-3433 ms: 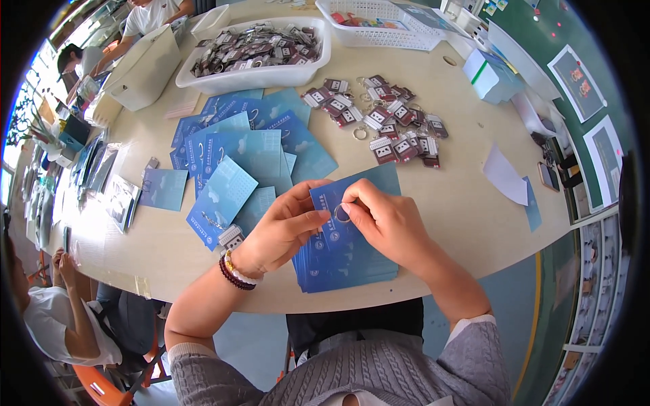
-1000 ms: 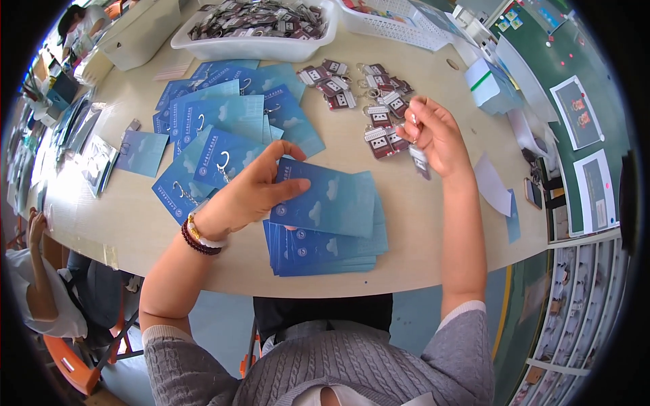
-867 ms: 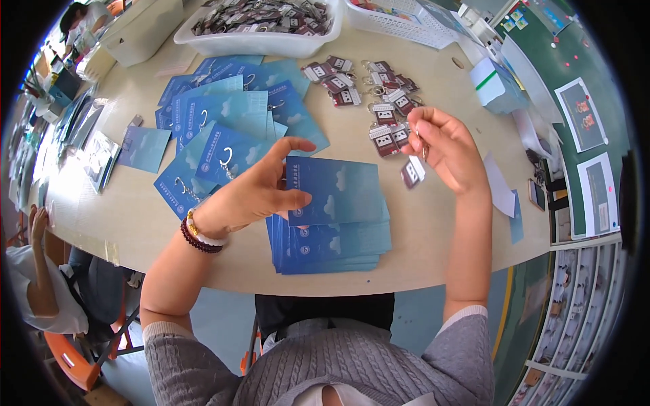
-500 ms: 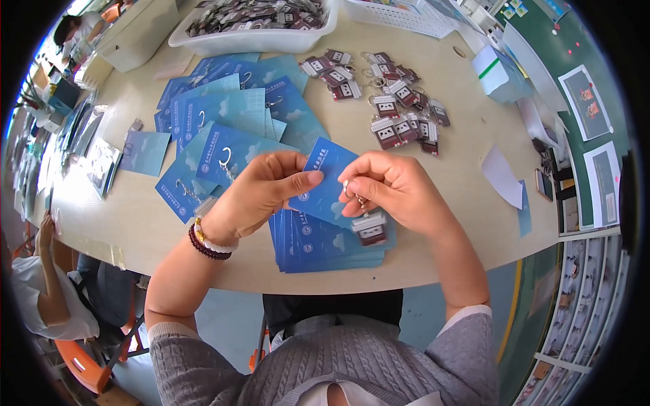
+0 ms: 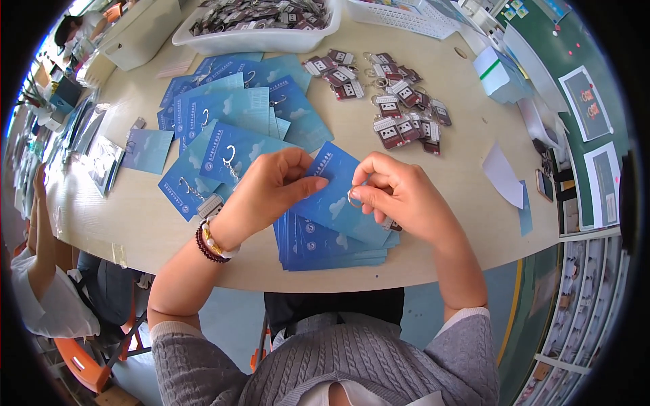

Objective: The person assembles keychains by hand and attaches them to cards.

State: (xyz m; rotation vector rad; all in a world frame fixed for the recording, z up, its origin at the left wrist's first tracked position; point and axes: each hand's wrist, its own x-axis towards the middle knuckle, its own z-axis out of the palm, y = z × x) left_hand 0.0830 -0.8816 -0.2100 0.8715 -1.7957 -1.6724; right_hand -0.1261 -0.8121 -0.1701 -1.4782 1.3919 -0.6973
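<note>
My left hand (image 5: 264,193) pinches the upper edge of a blue card (image 5: 342,206) printed with clouds, tilted above a stack of similar cards (image 5: 318,256) near the table's front edge. In my right hand (image 5: 403,196) is a keychain (image 5: 353,197), its metal ring pinched between thumb and fingers beside the card. The keychain's brown-and-white charm hangs below that hand, mostly hidden by it. Left of my hands lie overlapping blue cards (image 5: 233,142), several with keychain rings attached. Beyond my right hand rests a loose pile of keychains (image 5: 403,128).
A white bin (image 5: 254,46) full of keychains stands at the far side, with a white perforated basket (image 5: 403,20) to its right. A white paper (image 5: 502,174) and a phone (image 5: 544,184) lie at the right. Another person (image 5: 51,291) sits at the left.
My right hand has turned slightly, and the charm that hung in plain sight is now mostly behind it. The ring shows more clearly at my fingertips. The seated person's arm at left has risen.
</note>
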